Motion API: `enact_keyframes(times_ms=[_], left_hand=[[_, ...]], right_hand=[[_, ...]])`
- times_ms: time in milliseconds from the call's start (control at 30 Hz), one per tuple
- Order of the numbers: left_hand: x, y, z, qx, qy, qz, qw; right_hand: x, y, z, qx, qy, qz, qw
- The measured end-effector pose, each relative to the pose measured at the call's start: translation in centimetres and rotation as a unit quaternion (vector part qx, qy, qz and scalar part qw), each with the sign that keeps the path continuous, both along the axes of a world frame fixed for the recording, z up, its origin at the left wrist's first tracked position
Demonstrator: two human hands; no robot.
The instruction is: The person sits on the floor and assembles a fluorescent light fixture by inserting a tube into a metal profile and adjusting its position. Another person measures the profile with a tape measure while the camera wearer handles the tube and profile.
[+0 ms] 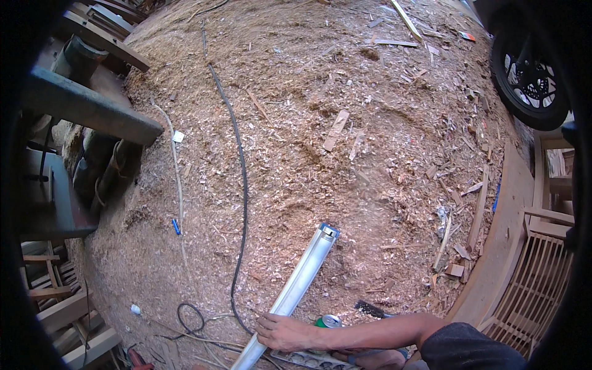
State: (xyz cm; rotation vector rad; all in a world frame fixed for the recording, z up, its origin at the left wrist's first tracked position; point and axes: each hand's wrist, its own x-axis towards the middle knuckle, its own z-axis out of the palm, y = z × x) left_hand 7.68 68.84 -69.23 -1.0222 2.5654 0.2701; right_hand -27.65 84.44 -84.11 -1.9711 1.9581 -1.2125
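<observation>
A long white fluorescent tube light fixture (302, 277) lies slanted across the lower middle of the head view, its far end capped in metal and dark blue. My right hand (283, 332) lies over the fixture near the bottom edge, fingers closed around its side. The right forearm comes in from the lower right, out of a dark sleeve. Just beyond that forearm stands a green can (328, 321) with a silver top. A flat grey piece with round holes (314, 360) shows partly under the arm. My left hand is out of sight.
Wood shavings cover the ground. A black cable (240, 166) runs down to loose wires near the fixture. A black-bristled brush (370, 308) lies beside the forearm. Slatted wooden furniture (530, 271) and a motorcycle wheel (530, 80) line the right; a machine beam (92, 108) juts from the left.
</observation>
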Motion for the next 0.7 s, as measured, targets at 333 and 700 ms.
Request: enact_keyframes(times_ms=[333, 700], left_hand=[[1.3, 0.1, -0.4, -0.022, -0.015, 0.014, 1.0], [1.7, 0.7, -0.9, -0.006, 0.015, 0.053, 0.998]], right_hand=[[-0.2, -0.2, 0.8, 0.087, -0.052, 0.045, 0.994], [-0.4, -0.1, 0.9, 0.06, -0.03, 0.031, 0.997]])
